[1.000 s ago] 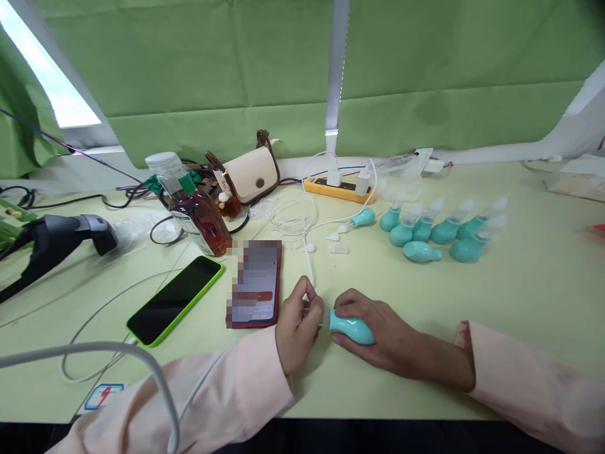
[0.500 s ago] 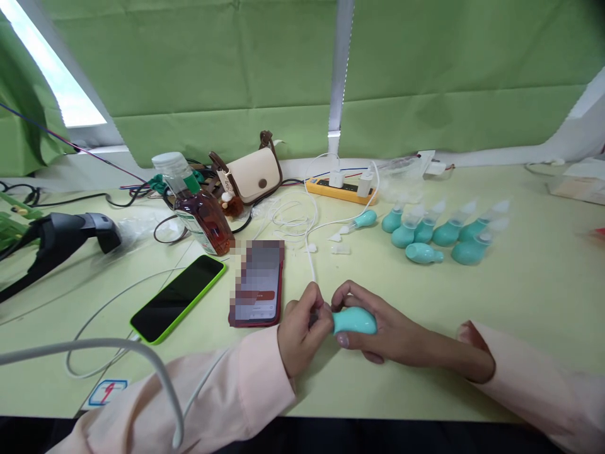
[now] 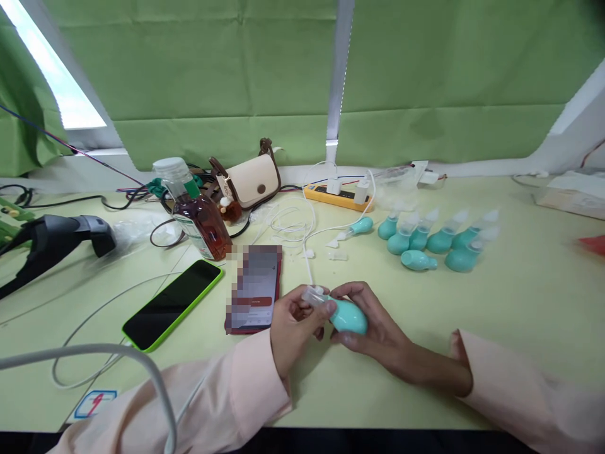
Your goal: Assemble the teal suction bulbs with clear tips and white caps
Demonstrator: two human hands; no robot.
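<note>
Swinging round since half a second ago, our glossy teal bulb (image 3: 350, 316) now shows its clear plastic nozzle (image 3: 312, 296), angled up to the left and out from behind our fingers! From the head view, we have it between our hands at the near side of the pale green tabletop (image 3: 359, 397). Our left hand (image 3: 293, 328) pinches the neck, thumb on top; our right hand (image 3: 385, 331) curls round the fat end. Just left sits a red-cased phone (image 3: 262, 284), and beyond we spot a small clear tube (image 3: 337, 256) and, farther right, a cluster of teal bulbs (image 3: 440, 241).
</note>
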